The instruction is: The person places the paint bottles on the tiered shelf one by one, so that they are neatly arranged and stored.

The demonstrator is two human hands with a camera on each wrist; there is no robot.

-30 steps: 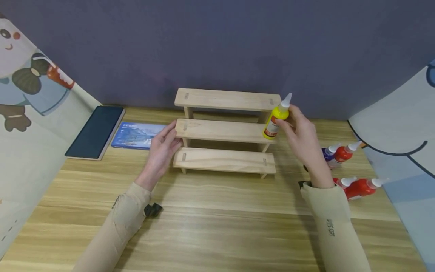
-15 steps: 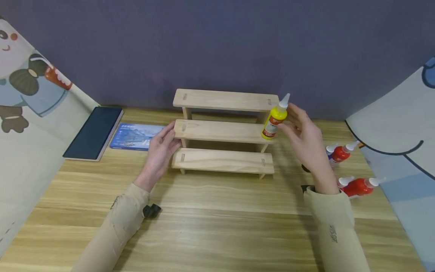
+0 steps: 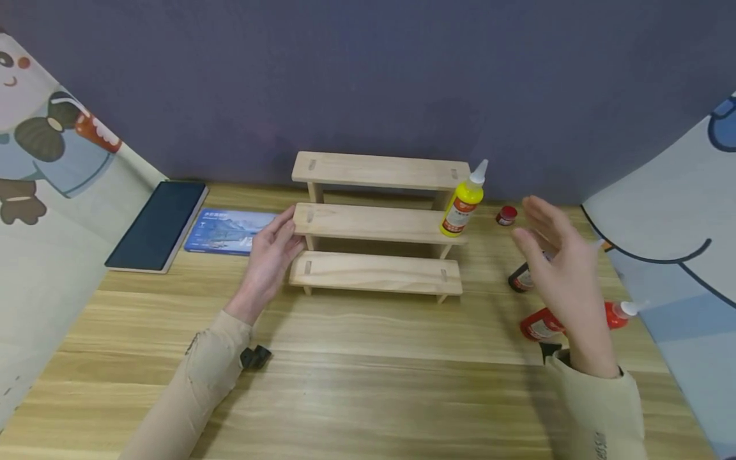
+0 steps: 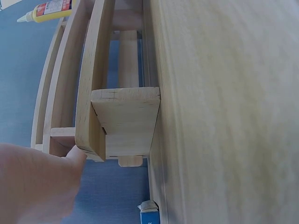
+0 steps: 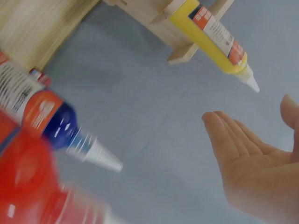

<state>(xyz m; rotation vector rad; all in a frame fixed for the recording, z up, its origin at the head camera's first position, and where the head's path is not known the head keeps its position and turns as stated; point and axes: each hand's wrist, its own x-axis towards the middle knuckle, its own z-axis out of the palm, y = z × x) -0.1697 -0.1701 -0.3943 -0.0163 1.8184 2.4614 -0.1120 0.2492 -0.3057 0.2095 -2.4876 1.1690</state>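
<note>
A three-tier wooden display stand [image 3: 374,222] stands near the back wall. My left hand [image 3: 270,255] holds the left end of its middle tier; the left wrist view shows the thumb against the wood. On the right end of that tier a yellow paint bottle [image 3: 462,209] with a white nozzle stands upright. My right hand [image 3: 566,281] is in the air to the right of the bottle, fingers extended, holding nothing. Below it, a dark bottle [image 3: 521,280] and a red paint bottle [image 3: 542,325] are partly covered by the hand. The right wrist view shows a blue paint bottle [image 5: 56,121] nearby.
A small red-lidded jar [image 3: 506,215] sits by the back wall. Another red bottle [image 3: 616,315] is at the right. To the left lie a blue picture box [image 3: 227,231] and a dark-covered book [image 3: 158,223]. Printed panels flank the table.
My right hand has let go of the yellow bottle and moved right and towards me, its fingers opening. The bottle stays on the middle tier. My left hand keeps its hold.
</note>
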